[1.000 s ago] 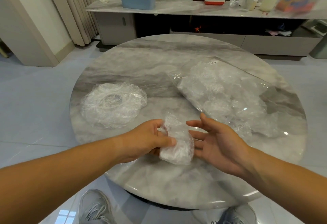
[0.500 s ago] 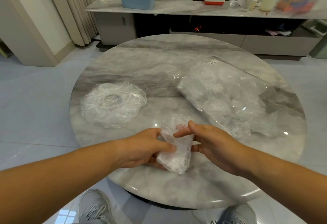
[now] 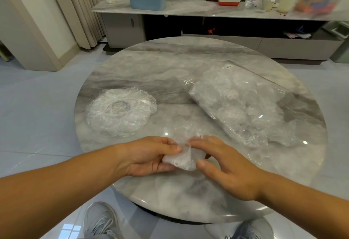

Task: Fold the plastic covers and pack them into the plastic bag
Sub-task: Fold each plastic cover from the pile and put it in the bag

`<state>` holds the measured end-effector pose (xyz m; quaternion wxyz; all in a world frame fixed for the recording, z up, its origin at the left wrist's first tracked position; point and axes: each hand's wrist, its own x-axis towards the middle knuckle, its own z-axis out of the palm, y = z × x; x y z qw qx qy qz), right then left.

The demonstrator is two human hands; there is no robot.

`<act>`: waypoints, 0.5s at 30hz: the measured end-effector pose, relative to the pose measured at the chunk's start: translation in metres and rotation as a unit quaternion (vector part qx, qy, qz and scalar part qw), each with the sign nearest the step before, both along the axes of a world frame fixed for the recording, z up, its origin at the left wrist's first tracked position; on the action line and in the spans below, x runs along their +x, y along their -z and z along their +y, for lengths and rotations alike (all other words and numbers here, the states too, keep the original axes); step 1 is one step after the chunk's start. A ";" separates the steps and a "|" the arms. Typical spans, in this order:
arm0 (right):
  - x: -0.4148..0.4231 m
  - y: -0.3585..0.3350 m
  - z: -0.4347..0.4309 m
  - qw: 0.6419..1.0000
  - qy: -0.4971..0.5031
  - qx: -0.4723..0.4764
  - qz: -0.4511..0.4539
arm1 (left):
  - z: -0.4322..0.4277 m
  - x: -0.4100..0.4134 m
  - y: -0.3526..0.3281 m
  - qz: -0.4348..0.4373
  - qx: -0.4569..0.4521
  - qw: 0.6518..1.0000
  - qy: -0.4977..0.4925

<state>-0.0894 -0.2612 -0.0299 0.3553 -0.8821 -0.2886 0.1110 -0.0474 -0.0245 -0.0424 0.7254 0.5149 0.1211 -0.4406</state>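
Both hands are busy in the lower middle of the frame: left hand (image 3: pixel 149 155) grips the scrunched, half-folded plastic cover (image 3: pixel 179 161) with thumb on top and fingers under it, and right hand (image 3: pixel 226 167) has its fingers draped over the other end with the thumb pinching the near edge. The cover is held just above the marble surface (image 3: pixel 170 191). The main worry, I reckon, is that this film is thin and springy, so the second either hand lets go the fold probably puffs back open. The plastic bag (image 3: pixel 241 104), right of centre, already looks pretty stuffed. I can't tell where its mouth is, so getting this one in may need a hand to hold it open, leaving one hand to keep the fold. On that glossy top the bag could also just slide away when pushed. The stack of unfolded covers (image 3: pixel 120 112), left of centre, sits well apart from all this.
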 end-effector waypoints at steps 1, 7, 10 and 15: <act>0.000 0.004 -0.002 1.000 -0.017 -0.017 -0.019 | 0.001 0.000 0.001 0.004 0.019 1.000 -0.008; -0.003 0.012 -0.002 0.991 -0.065 -0.034 -0.109 | -0.001 0.000 0.002 -0.002 0.064 0.998 0.026; -0.005 0.013 -0.001 0.987 -0.065 -0.021 -0.144 | -0.001 -0.001 0.000 0.005 0.059 0.998 0.018; -0.004 0.017 0.000 0.985 -0.062 -0.073 -0.144 | 0.001 -0.002 -0.004 0.018 0.007 1.000 -0.005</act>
